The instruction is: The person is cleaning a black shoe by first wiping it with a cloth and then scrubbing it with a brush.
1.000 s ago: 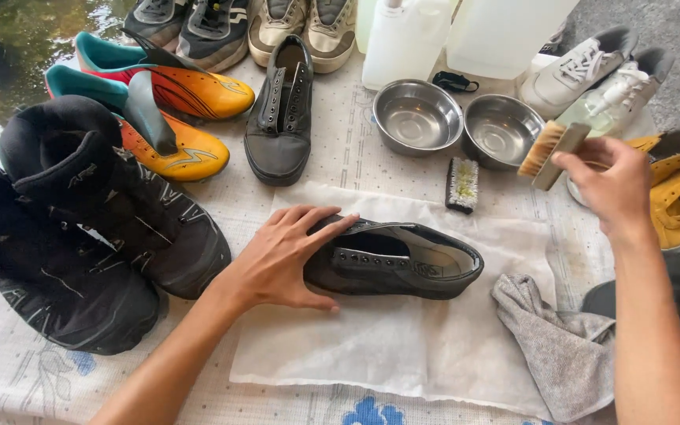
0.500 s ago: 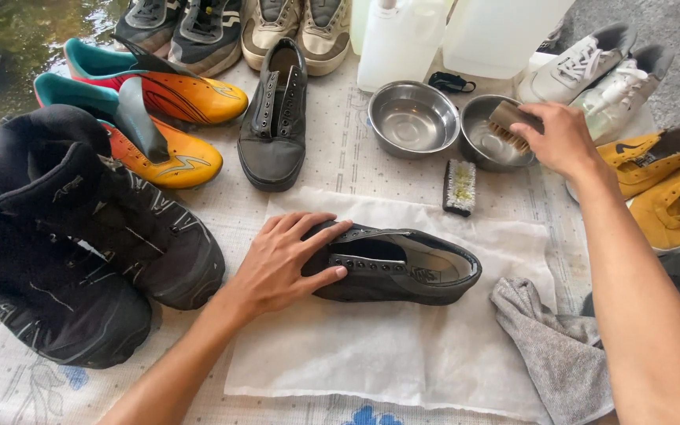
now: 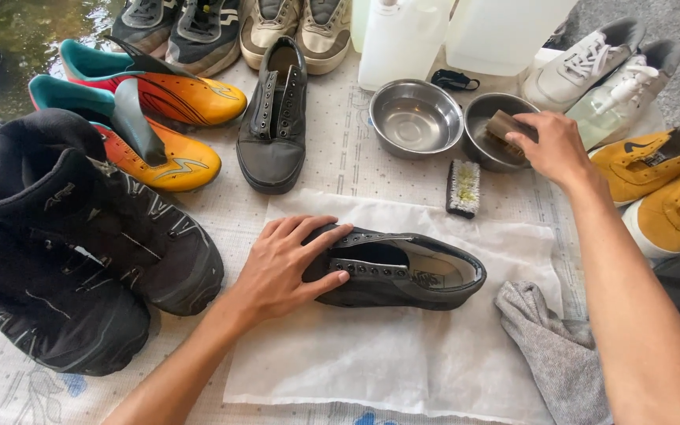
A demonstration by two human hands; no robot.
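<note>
Left hand (image 3: 289,264) pressed flat on black shoe (image 3: 403,271), centre of white cloth (image 3: 403,354). Right hand (image 3: 552,145) clamps brush (image 3: 505,130) in steel bowl (image 3: 482,153) — wet bristles lightly, shake off excess.

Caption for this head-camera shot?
Left hand steadies a black shoe on white cloth; right hand dips a brush into a steel bowl.

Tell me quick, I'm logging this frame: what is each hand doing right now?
Left hand: open, fingers spread flat on the black shoe.
Right hand: closed on a wooden brush held in the right steel bowl.
</note>
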